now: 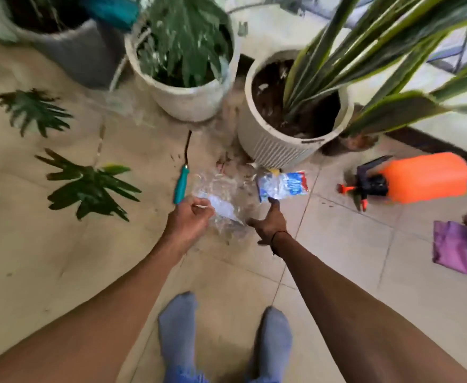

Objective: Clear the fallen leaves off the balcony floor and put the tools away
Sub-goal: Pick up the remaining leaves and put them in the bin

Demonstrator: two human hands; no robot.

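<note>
Below the two white pots, the clear plastic bag [221, 200] lies on the floor [337, 272], pinched at its edge by the left hand [189, 218] while the right hand [269, 221], fingers spread and empty, reaches toward it, probably to open it for the fallen leaves [91, 186] lying well apart at left.

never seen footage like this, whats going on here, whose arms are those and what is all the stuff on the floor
This is one picture from a camera worn on a person's head, looking down at their own arms and grey-socked feet. The left hand grips a crumpled clear plastic bag; the right hand is open, reaching toward a blue, white and red plastic packet. On the tiled floor lie two fallen green leaves, a teal-handled tool, an orange spray bottle and a purple cloth, beside white plant pots.
</note>
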